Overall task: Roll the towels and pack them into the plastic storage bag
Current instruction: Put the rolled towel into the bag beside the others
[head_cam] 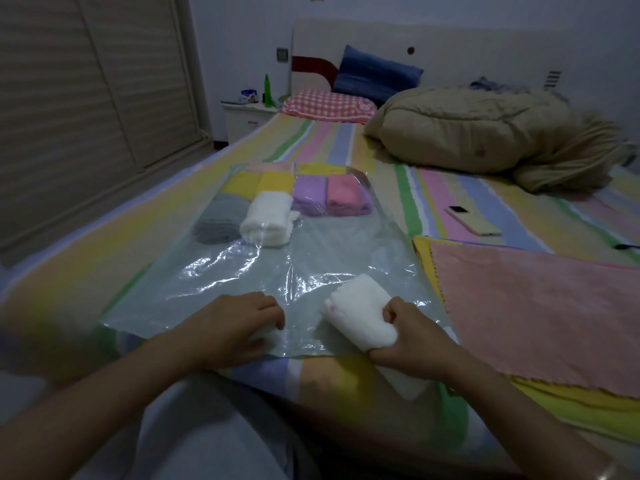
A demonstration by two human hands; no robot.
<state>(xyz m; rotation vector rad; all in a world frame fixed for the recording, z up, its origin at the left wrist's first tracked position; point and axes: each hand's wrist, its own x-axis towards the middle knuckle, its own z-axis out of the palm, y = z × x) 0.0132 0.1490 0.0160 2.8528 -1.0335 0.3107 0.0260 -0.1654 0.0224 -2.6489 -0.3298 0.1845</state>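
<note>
Plastic storage bag (225, 289) holds perhaps eight rolled towels (266, 220).

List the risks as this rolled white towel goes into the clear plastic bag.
1. The rolled white towel, gripped by the right hand alone, may loosen and unroll as it slides in.
2. The clear plastic storage bag is thin and creased; if the left hand, which seems to pinch its near edge, slips, the mouth may close.
3. A hard push may knock the packed white roll askew.

Before you on the bed (433, 188)
The storage bag (225, 289) lies flat, rolled towels (266, 220) in its far end, flat towels (536, 306) right of it.
</note>
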